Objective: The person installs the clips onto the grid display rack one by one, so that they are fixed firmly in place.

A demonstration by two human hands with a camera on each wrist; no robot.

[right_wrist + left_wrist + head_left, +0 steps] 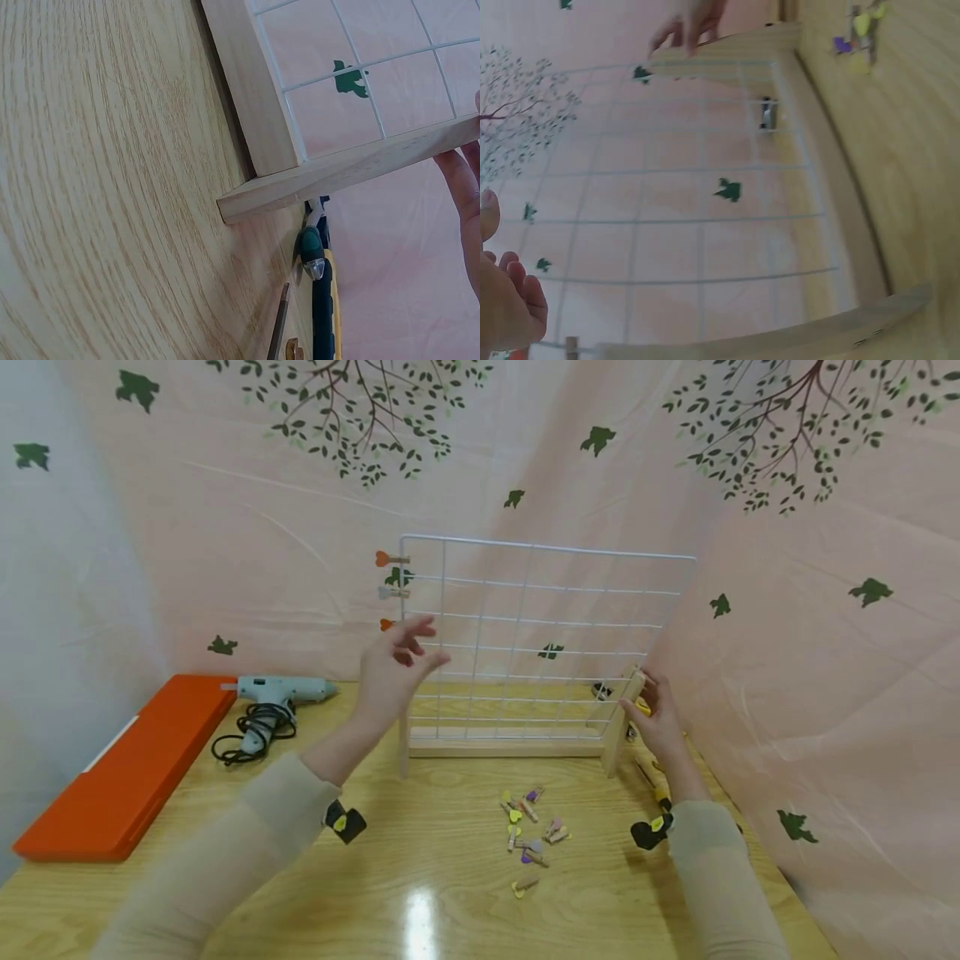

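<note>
A white wire grid (pixel 525 627) stands upright in a wooden stand (pixel 510 747) on the table. At its upper right post my right hand (pixel 660 718) grips the wood, with the thumb in front and the fingers round the outer side; the right wrist view shows those fingers (pixel 459 180) at the post. My left hand (pixel 393 672) is raised by the grid's left edge, fingers loosely bent and holding nothing. Clipped to that edge are an orange heart clothespin (pixel 384 559), a grey one (pixel 387 593) and another orange one (pixel 387 624), partly behind the left hand.
Several small clothespins with yellow and purple hearts (pixel 528 831) lie scattered before the stand. At left are a glue gun (pixel 277 689) with a coiled cord and an orange case (pixel 112 777). Tools, among them a yellow-handled one (pixel 662 797), lie beyond the right post.
</note>
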